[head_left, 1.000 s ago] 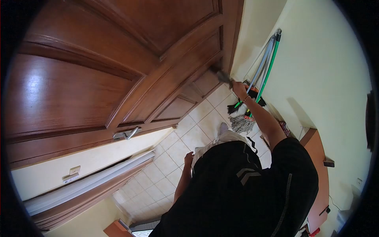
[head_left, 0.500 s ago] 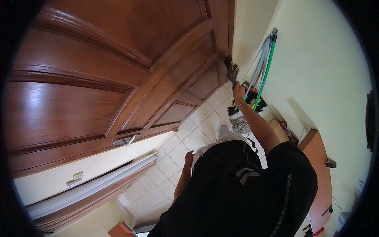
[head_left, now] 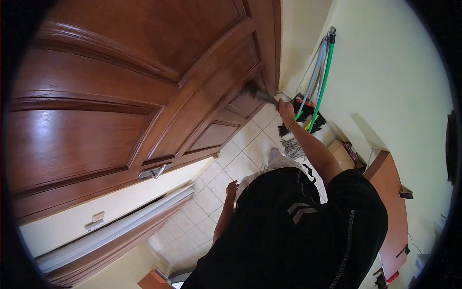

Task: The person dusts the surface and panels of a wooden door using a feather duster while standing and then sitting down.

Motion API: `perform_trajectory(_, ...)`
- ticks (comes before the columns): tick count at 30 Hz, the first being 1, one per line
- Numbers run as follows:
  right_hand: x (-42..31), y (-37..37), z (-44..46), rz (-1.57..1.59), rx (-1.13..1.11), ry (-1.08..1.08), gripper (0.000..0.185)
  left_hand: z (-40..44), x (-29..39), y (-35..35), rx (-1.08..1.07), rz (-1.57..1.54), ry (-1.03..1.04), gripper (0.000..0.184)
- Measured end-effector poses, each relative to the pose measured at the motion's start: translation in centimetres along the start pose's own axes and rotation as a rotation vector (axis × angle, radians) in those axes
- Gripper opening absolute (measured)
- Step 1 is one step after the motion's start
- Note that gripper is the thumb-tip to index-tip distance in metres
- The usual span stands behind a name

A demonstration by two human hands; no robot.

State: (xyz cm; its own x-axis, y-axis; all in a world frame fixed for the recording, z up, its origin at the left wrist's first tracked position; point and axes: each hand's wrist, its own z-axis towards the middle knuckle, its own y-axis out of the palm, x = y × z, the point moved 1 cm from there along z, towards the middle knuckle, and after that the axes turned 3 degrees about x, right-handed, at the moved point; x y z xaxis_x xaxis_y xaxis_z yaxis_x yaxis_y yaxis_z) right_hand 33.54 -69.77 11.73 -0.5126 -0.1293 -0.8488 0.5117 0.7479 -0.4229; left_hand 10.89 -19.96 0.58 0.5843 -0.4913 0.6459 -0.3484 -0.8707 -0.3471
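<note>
As right grip [head_left: 286, 111] clasps blurred duster [head_left: 262, 94] | glossy wooden door [head_left: 91, 139] shows curved, recessed panels | left grip [head_left: 232, 190] unclear

I can't read any words, brand or number from here. On the shirt [head_left: 269, 231] I make out a grey chevron-like mark [head_left: 304, 210], with no lettering I can see. A pale label [head_left: 95, 225] sits just by the wall switch [head_left: 98, 216], its print too small for me. The carton [head_left: 340, 155] has a tiny, illegible mark.
</note>
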Motion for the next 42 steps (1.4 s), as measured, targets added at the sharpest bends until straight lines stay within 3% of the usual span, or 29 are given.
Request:
perform_trajectory(1, 0.3, 0.2, -0.2, 0.074, 0.086, 0.037, 0.058, -0.1, 0.1, 0.0, -0.013, 0.134, 0.103, 0.035)
perform_trajectory(3, 3.0, 3.1, 1.4, -0.237, 0.005, -0.352, 0.058, 0.0, 0.0, -0.3, -0.037, 0.404, 0.305, 0.034)
perform_trajectory(4, 2.7, 3.7, 1.3, -0.392, -0.034, -0.546, 0.058, 0.3, -0.6, -0.3, -0.042, 0.344, 0.262, 0.034)
perform_trajectory(7, -0.8, 1.7, -2.3, -0.021, -0.251, -0.068, 0.058, 0.2, -1.2, -0.1, -0.044, 0.213, 0.131, 0.034)
perform_trajectory(8, 0.5, 2.8, -2.1, 0.057, -0.022, -0.107, 0.06, -0.6, 0.1, -0.2, -0.03, 0.197, 0.085, 0.034)
perform_trajectory(9, 0.4, 2.8, -2.2, 0.1, -0.03, -0.044, 0.06, -0.8, 0.2, -0.2, -0.014, 0.18, 0.036, 0.034)
perform_trajectory(11, 0.3, 3.0, -3.0, 0.187, -0.051, 0.085, 0.061, -1.2, 0.3, 0.1, 0.024, -0.152, -0.094, 0.035)
perform_trajectory(12, 0.4, 3.2, -3.1, 0.122, -0.126, 0.029, 0.061, -1.3, 0.0, 0.1, 0.043, -0.317, -0.159, 0.036)
perform_trajectory(14, 0.9, 3.3, -3.2, -0.009, -0.271, -0.079, 0.06, -0.8, -1.8, 0.1, 0.044, -0.268, -0.047, 0.036)
perform_trajectory(17, 3.8, 4.7, -1.9, 0.307, 0.004, 0.098, 0.059, 0.4, -3.2, 0.2, 0.026, -0.007, 0.108, 0.035)
perform_trajectory(20, 1.3, 3.7, -2.9, 0.288, -0.202, 0.258, 0.057, 0.4, -3.5, 0.4, 0.015, 0.125, 0.151, 0.034)
perform_trajectory(23, 0.3, 4.0, -4.4, 0.041, -0.318, -0.037, 0.058, -0.6, -1.7, 0.2, 0.035, 0.085, 0.026, 0.034)
perform_trajectory(27, 0.5, 4.7, -4.9, 0.351, -0.05, 0.248, 0.056, 0.3, -2.2, 0.1, -0.029, 0.177, 0.172, 0.035)
perform_trajectory(28, 0.2, 4.6, -5.2, 0.242, -0.151, 0.159, 0.055, 0.4, -2.3, 0.1, -0.039, 0.192, 0.255, 0.034)
perform_trajectory(30, -0.4, 4.0, -6.0, 0.026, -0.345, -0.014, 0.055, 0.0, -1.9, 0.4, -0.011, 0.178, 0.155, 0.034)
perform_trajectory(34, 0.3, 4.9, -6.0, 0.6, -0.208, 0.428, 0.05, -0.1, -2.7, 0.4, 0.0, 0.067, 0.141, 0.034)
perform_trajectory(37, 0.0, 4.8, -6.3, 0.374, -0.418, 0.223, 0.048, 0.1, -3.4, 0.3, 0.008, 0.203, 0.3, 0.036)
perform_trajectory(39, -0.1, 4.9, -6.6, 0.273, -0.488, 0.024, 0.049, -0.2, -3.6, 0.2, 0.023, 0.12, 0.231, 0.036)
perform_trajectory(41, 0.1, 4.9, -6.6, 0.402, -0.542, 0.342, 0.05, -0.3, -3.3, 0.5, 0.03, 0.102, 0.248, 0.035)
perform_trajectory(42, 0.5, 5.1, -6.5, 0.359, -0.499, 0.364, 0.051, 0.1, -3.8, 0.4, 0.031, 0.127, 0.297, 0.035)
